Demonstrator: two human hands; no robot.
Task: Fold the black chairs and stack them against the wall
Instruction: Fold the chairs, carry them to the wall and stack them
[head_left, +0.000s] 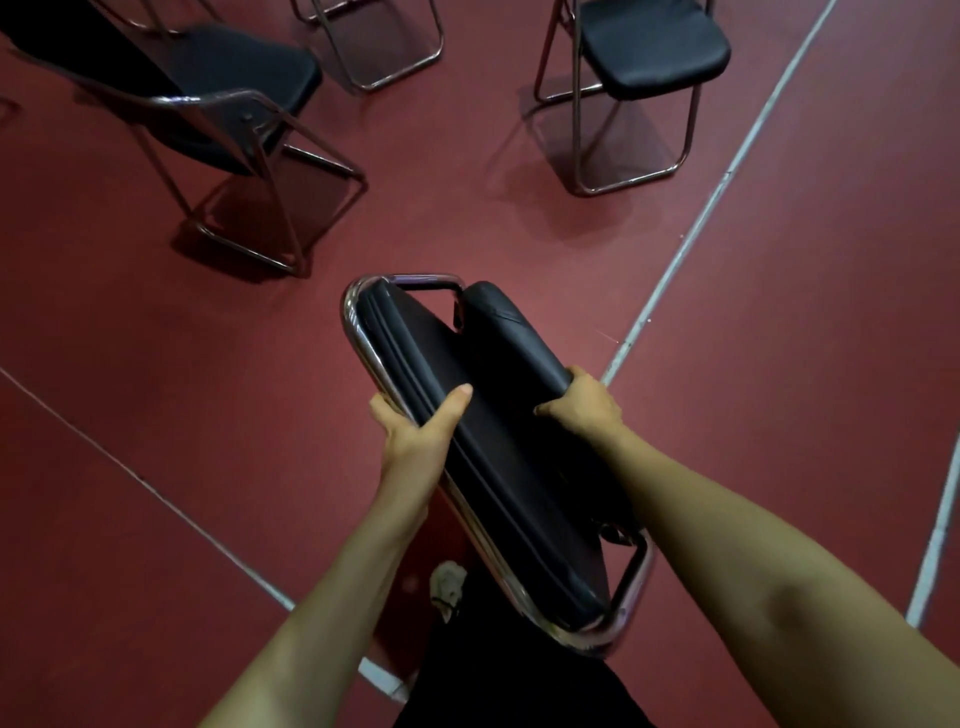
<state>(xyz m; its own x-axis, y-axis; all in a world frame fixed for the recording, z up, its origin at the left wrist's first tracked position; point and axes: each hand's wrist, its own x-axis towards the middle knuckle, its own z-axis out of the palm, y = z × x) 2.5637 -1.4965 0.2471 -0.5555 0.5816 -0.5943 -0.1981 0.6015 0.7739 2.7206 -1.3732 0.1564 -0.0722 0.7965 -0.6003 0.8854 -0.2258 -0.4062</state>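
Gripping a folded black chair above the red floor, the person clamps the left hand around its chrome frame, thumb pressed on the padding, while the right hand curls closed over the seat's edge. Three more chairs stand unfolded well beyond it: one left, one right, one barely visible at top.

The legs of the held chair are hidden beneath its pads. 3 open chairs are cut off by the top edge.
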